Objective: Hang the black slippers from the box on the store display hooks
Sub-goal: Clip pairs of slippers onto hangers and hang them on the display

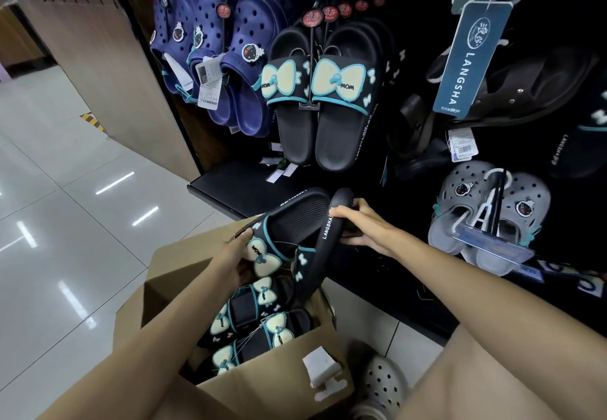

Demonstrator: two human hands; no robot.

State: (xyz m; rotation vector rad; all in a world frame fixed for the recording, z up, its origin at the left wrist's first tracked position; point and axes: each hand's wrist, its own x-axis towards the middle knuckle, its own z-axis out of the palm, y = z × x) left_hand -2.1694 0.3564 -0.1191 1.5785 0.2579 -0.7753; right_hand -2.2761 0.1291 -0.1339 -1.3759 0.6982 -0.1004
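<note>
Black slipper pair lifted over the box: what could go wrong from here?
1. The right hand only pinches the heel end of the held slipper pair and the left hand grips the bow strap; it may slip back into the cardboard box.
2. The hook with the hanging bow slippers already looks crowded; adding a pair could knock them.

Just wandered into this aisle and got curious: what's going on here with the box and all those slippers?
A person is stocking a shoe display. Both hands hold a pair of black slippers above an open cardboard box: the left hand grips the bow-strap end, the right hand grips the heel end. More matching slippers lie in the box. An identical hung pair is already on a hook above, between navy clogs and grey clogs. The held pair is not yet hung.
</note>
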